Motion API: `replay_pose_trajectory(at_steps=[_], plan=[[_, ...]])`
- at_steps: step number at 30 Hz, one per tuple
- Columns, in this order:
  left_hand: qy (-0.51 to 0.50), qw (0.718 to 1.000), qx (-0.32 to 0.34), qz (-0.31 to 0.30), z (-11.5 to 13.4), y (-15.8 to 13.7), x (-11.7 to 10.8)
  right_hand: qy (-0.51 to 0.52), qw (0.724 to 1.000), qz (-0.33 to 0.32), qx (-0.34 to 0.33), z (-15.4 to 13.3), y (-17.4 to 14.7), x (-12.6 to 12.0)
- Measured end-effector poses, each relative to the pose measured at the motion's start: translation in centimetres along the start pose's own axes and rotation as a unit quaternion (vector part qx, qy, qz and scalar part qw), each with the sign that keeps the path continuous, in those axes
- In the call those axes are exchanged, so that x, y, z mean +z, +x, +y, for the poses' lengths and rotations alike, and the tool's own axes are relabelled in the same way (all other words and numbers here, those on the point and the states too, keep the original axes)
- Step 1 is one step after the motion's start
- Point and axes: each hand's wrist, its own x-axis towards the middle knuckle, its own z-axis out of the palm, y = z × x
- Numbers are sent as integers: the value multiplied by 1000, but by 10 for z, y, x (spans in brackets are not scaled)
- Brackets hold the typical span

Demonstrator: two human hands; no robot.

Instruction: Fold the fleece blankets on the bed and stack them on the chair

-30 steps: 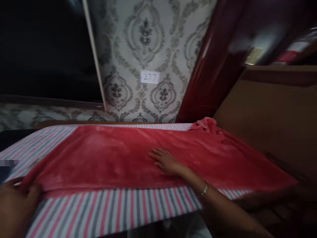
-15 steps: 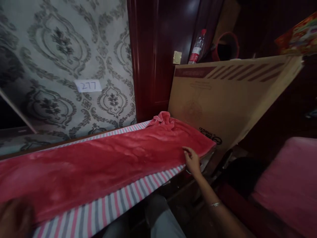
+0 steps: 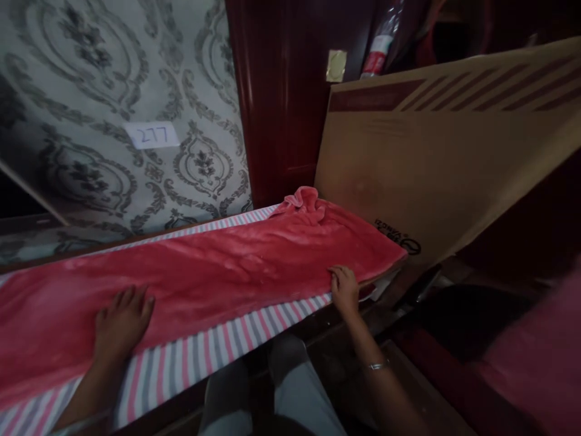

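A long piece of red plush cloth [image 3: 204,272] lies spread along a narrow surface, over a striped cloth [image 3: 227,339] in pink, grey and white. My left hand [image 3: 122,321] rests palm down on the plush with fingers spread. Near the front edge, towards the right end, my right hand [image 3: 344,287] touches the plush with slightly bent fingers, and nothing shows in its grasp. At the far right corner the plush is gathered into a crumpled bunch [image 3: 306,203]. Shallow wrinkles run across its middle.
A large cardboard box [image 3: 408,157] stands beyond the right end, with a plastic bottle [image 3: 377,56] behind its top edge. Patterned wallpaper [image 3: 200,157] bears a paper label [image 3: 153,134] reading 277. A pink covered thing [image 3: 535,357] is at the lower right.
My left hand has come in from the lower left corner and now lies on the plush. My right hand has moved slightly left along the front edge. The view has shifted.
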Motion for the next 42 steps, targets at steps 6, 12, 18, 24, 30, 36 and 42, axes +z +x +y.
replay_pose_trajectory(at_steps=[6, 12, 18, 24, 30, 36, 42], plan=[[15, 1000, -21, -11, 0, 1, 1, -11, 1000, -20, 9, 1, -2, -4], [-18, 1000, -23, 5, -2, -1, 8, -8, 999, -33, 37, -18, 6, -10], [-52, 998, -39, -5, -2, -2, 6, 193, 969, -156, -18, -101, 14, 28], [-54, 998, -40, -9, -5, -3, 9, 161, 941, -298, -14, -129, -2, 78], [-61, 997, -42, -7, -3, -5, 7, 141, 951, -274, -6, -127, -13, 81], [-66, 997, -45, -8, -1, -6, 4, 266, 940, -188, 102, -127, -12, 82], [-59, 997, -43, -5, -4, -5, 8, 321, 924, -134, 158, -121, -9, 81]])
